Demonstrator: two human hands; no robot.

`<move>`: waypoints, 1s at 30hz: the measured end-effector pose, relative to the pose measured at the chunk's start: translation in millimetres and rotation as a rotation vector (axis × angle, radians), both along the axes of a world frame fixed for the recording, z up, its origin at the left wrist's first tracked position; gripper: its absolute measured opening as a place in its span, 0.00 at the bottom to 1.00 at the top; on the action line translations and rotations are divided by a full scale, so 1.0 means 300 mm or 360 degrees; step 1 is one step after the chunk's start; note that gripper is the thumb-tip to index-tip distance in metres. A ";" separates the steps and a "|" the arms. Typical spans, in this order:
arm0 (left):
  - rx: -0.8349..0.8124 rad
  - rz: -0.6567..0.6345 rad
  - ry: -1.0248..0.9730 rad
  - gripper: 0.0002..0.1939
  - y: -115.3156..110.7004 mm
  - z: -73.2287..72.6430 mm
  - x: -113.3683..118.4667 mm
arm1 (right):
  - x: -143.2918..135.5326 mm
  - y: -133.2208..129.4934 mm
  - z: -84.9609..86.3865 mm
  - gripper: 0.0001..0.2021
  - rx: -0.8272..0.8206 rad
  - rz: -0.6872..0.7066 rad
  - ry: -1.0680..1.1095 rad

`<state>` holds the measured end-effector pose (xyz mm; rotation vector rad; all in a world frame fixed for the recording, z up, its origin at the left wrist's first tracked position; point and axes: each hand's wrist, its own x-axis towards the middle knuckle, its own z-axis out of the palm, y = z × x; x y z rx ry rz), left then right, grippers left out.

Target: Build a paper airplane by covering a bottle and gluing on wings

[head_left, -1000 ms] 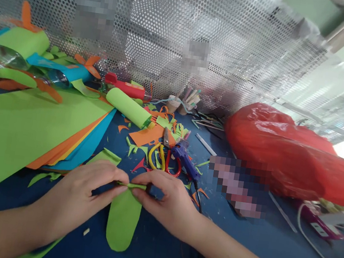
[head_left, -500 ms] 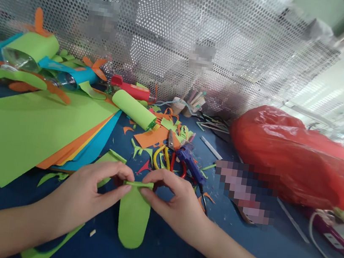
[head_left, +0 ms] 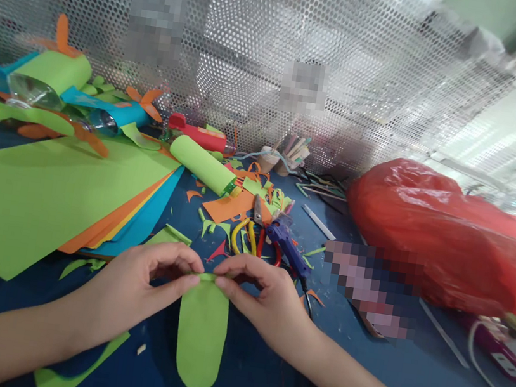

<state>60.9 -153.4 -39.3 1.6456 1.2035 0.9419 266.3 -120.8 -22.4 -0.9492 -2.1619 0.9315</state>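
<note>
Between my two hands hangs a green paper strip [head_left: 201, 339] with a rounded lower end and a narrow fold along its top edge. My left hand [head_left: 148, 290] pinches the left end of that fold between thumb and fingertips. At the right end, my right hand [head_left: 263, 293] pinches it the same way. Just beyond my hands lie yellow-handled scissors [head_left: 237, 237], a red-handled tool [head_left: 273, 253] and a blue glue gun [head_left: 289, 246]. A green paper offcut [head_left: 82, 367] rests below my left forearm.
Stacked coloured sheets [head_left: 47, 189] cover the left side. Behind them stand bottle planes with paper propellers [head_left: 146, 101]. A green-wrapped bottle [head_left: 202, 163] lies among paper scraps [head_left: 230, 205]. A red plastic bag [head_left: 425, 230] bulges at right, before a perforated metal screen [head_left: 262, 27].
The strip's rounded end reaches slightly lower and more of its length shows below the fold. My fingertips have come a little closer together along the top edge.
</note>
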 end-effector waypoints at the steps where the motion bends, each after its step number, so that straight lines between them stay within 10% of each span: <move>1: -0.0011 0.0005 -0.0020 0.04 0.000 0.000 0.000 | 0.000 0.000 -0.001 0.03 0.0012 -0.0006 -0.0012; 10: -0.0088 -0.0127 -0.0047 0.03 0.012 0.003 -0.002 | 0.007 0.004 0.034 0.04 0.0215 -0.0022 -0.0217; 16: -0.0063 0.0063 -0.0168 0.03 0.023 0.025 -0.023 | 0.142 0.120 0.073 0.19 0.0968 -0.0937 -0.1119; 21: -0.0258 0.0056 -0.0345 0.06 0.043 0.038 -0.038 | 0.214 0.179 0.058 0.16 0.0621 -0.0664 -0.1644; 30: -0.0434 0.0120 -0.0615 0.07 0.054 0.047 -0.041 | 0.160 0.123 0.095 0.09 0.0883 -0.0943 -0.1160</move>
